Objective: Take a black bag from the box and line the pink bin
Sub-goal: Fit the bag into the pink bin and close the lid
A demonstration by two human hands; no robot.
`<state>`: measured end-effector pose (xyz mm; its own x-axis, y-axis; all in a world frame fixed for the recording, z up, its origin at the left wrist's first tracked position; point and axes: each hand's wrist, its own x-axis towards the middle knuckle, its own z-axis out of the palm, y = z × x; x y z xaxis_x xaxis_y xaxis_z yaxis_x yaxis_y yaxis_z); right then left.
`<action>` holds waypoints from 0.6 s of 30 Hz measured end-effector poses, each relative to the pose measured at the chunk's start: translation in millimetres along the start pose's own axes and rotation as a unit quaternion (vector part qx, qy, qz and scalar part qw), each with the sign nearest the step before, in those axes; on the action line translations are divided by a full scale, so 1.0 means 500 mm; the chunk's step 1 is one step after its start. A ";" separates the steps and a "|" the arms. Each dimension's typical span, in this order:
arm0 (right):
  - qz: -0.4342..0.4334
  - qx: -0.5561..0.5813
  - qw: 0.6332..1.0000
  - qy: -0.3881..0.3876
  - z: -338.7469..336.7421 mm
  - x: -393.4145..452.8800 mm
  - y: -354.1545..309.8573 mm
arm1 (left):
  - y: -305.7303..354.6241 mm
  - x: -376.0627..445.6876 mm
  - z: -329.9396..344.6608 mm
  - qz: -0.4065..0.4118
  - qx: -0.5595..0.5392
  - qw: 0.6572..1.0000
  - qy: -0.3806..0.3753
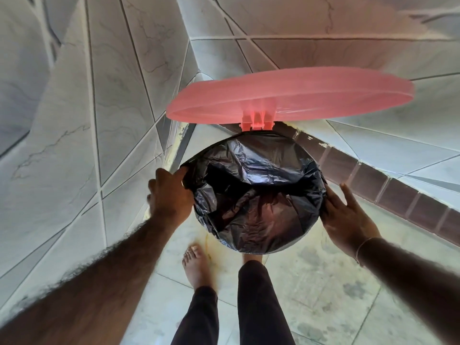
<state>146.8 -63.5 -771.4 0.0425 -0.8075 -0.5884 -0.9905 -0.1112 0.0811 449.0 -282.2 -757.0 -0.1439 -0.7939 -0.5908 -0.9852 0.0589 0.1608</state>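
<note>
The pink bin stands on the floor in a tiled corner, and its round lid [293,93] is swung up on the hinge [257,120]. A crinkled black bag [256,192] fills the opening and is folded over the whole rim, hiding the bin's body. My left hand [169,192] grips the bag's edge at the left side of the rim. At the right side, my right hand [346,217] lies flat against the bag with its fingers spread. The box is out of view.
Grey marbled wall tiles [104,100] close in on the left and behind the bin. A dark brown tile strip [388,188] runs along the right wall's base. My bare foot [196,265] and dark trouser legs stand on the stained floor just in front of the bin.
</note>
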 end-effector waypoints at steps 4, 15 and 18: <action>0.028 0.016 0.999 -0.001 0.001 -0.007 -0.015 | 0.005 -0.010 0.011 0.013 -0.166 0.986 -0.022; -0.006 -0.058 0.987 -0.149 -0.021 0.040 -0.010 | -0.037 0.002 0.054 0.060 -0.066 0.990 -0.107; 0.009 0.003 0.995 -0.100 -0.007 0.046 -0.004 | -0.036 0.031 0.074 -0.017 -0.134 0.984 -0.114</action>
<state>150.2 -84.0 -782.3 -0.0012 -0.6778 -0.7352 -0.9917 -0.0939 0.0881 460.9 -273.1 -798.4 -0.1575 -0.6349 -0.7563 -0.9344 -0.1519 0.3222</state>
